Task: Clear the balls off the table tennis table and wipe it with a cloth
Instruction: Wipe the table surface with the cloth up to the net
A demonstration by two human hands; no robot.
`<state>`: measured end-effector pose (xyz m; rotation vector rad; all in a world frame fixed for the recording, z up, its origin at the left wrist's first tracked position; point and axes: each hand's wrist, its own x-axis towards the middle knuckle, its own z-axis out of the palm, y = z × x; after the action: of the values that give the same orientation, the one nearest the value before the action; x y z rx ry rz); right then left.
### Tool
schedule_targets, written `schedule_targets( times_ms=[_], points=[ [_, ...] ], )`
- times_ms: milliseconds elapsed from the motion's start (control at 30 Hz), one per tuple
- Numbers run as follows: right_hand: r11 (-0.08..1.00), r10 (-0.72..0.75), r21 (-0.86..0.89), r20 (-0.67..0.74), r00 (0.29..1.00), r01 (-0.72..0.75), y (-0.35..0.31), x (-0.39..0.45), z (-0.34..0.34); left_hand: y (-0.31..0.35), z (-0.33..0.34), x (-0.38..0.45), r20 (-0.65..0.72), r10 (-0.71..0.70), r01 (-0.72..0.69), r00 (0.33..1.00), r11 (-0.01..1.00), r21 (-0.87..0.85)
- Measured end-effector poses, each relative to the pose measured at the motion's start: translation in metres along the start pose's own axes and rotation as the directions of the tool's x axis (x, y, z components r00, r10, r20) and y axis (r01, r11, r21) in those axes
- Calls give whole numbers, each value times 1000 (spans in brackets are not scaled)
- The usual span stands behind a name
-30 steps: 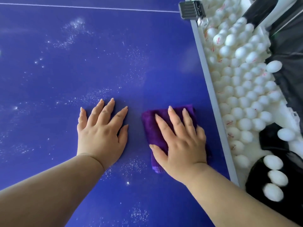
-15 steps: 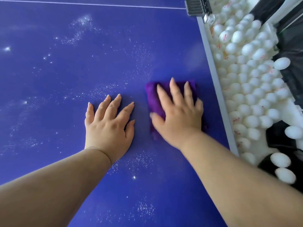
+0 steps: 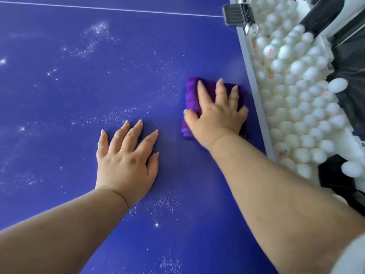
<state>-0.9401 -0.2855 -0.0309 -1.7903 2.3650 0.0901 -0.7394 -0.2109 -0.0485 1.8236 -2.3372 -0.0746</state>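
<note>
A folded purple cloth [image 3: 191,95] lies on the blue table tennis table [image 3: 79,95] near its right edge. My right hand [image 3: 217,113] presses flat on the cloth with straight fingers and covers most of it. My left hand [image 3: 126,157] rests flat on the bare table surface to the left of the cloth, fingers spread. Many white balls [image 3: 296,107] fill a white catch area just beyond the table's right edge. White dust specks [image 3: 94,40] are scattered over the table.
The table's grey edge rail [image 3: 254,91] runs along the right side. A grey net clamp [image 3: 237,15] sits at the top right by the white line [image 3: 118,9]. Black fabric [image 3: 351,62] with a few loose balls lies further right.
My right hand has pushed the cloth forward, away from me, along the right edge. My left hand has stayed flat on the table.
</note>
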Motion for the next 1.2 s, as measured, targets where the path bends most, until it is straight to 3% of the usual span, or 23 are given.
schedule_targets(
  times_ms=[133, 200, 333, 467, 533, 667, 767, 833, 933, 1067, 1133, 1200],
  points=[
    [962, -274, -7, 30, 961, 274, 11, -84, 11, 1, -1, 1, 8, -5, 5, 1000, 1000, -10],
    [950, -312, -26, 19, 950, 313, 38, -108, 14, 2, -1, 2, 6, 4, -4, 1000, 1000, -8],
    [986, -158, -48, -16, 987, 157, 67, -77, 9, 0, 0, 2, -4, 18, -18, 1000, 1000, -8],
    [998, 62, 17, 3, 998, -62, 31, 9, -2, -1, 0, 1, -19, 25, -26, 999, 1000, -7],
    [995, 94, 33, 41, 995, -95, 4, 35, -6, -1, 1, 1, -19, 24, -24, 1000, 1000, 2],
    [995, -96, 12, 43, 994, 95, -21, 2, -1, -1, 0, 1, -5, 21, -21, 1000, 1000, 6],
    [954, -300, 16, -11, 954, 301, 5, -53, 8, -1, -1, 1, 6, 16, -16, 1000, 1000, -2],
    [940, -341, 7, -39, 939, 342, 34, -62, 10, -1, -1, 2, 8, 17, -17, 1000, 1000, -5],
    [973, -230, -24, -72, 970, 229, 62, -28, 4, 0, -2, 2, 15, 17, -17, 1000, 1000, -12],
    [1000, 29, 9, -11, 1000, -29, 35, 50, -9, -1, -3, 2, 34, 10, -9, 999, 1000, -10],
    [998, 57, 26, 23, 998, -58, 8, 73, -14, -1, -2, 1, 41, 9, -9, 999, 1000, -7],
    [1000, -6, 29, 37, 999, 5, -13, 73, -15, -2, -1, 1, 38, 9, -9, 999, 1000, -3]
  ],
)
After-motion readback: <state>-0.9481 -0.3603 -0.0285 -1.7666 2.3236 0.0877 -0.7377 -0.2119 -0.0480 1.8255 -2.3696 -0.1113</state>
